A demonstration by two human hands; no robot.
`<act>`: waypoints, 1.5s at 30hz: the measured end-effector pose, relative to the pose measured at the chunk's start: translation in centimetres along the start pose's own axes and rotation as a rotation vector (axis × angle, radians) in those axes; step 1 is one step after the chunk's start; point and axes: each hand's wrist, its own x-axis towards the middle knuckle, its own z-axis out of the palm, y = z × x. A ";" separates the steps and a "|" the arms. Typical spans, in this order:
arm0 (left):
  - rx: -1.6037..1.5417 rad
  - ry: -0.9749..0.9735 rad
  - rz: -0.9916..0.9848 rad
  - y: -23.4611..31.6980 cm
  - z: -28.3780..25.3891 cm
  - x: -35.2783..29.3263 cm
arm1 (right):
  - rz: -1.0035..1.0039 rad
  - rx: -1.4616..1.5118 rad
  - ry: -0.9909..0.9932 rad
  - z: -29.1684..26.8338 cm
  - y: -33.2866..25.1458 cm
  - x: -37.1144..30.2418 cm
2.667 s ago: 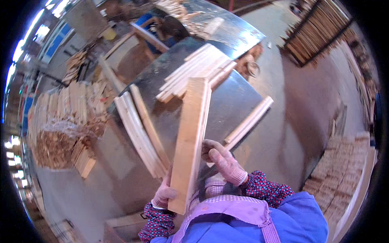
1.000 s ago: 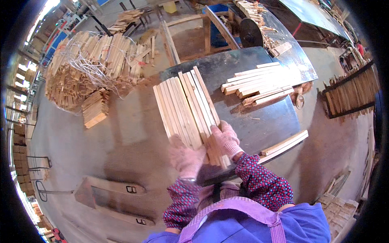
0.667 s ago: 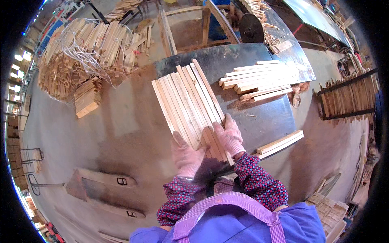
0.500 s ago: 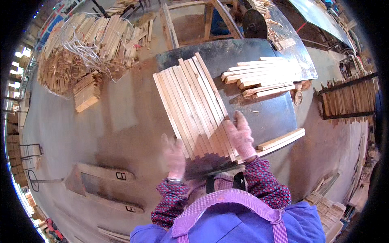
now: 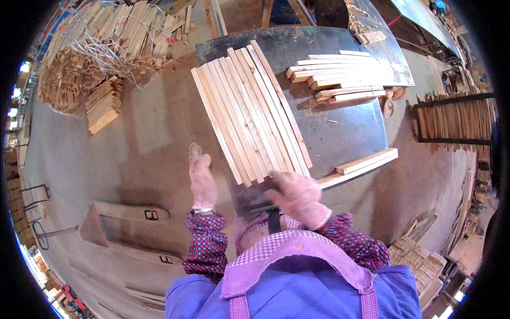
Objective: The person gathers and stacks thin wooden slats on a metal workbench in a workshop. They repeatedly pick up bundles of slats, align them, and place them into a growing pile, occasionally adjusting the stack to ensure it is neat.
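Observation:
A row of long pale wood strips (image 5: 249,114) lies side by side on a dark metal-topped table (image 5: 353,127), with uneven far and near ends. My left hand (image 5: 202,178), in a pinkish work glove, is held off the row's left side, fingers stretched and nothing in it. In a matching glove, my right hand (image 5: 300,199) is at the near ends of the strips, its fingers extended leftward and slightly blurred. Whether it presses on the ends I cannot tell. Neither hand grasps a strip.
More strips (image 5: 340,77) lie in a loose pile at the table's far right, and a short stack (image 5: 366,162) sits along its near right edge. Strapped wood bundles (image 5: 101,53) stand at far left. A pallet jack (image 5: 125,228) is on the floor at left; a wood-filled rack (image 5: 454,119) stands at right.
My left hand has moved leftward, away from the row's side. My right hand has left the right side and swung to the near ends. The whole view has shifted slightly.

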 end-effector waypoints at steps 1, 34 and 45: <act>-0.171 -0.008 -0.165 0.3 0.4 0.6 | -0.051 -0.165 -0.081 0.6 -1.3 0.8; -0.062 -0.278 0.024 2.6 3.3 -0.7 | 0.224 0.300 -0.100 2.9 -4.1 7.0; 0.513 0.028 0.187 2.1 3.5 0.2 | 0.154 0.962 0.014 -5.1 -0.1 1.3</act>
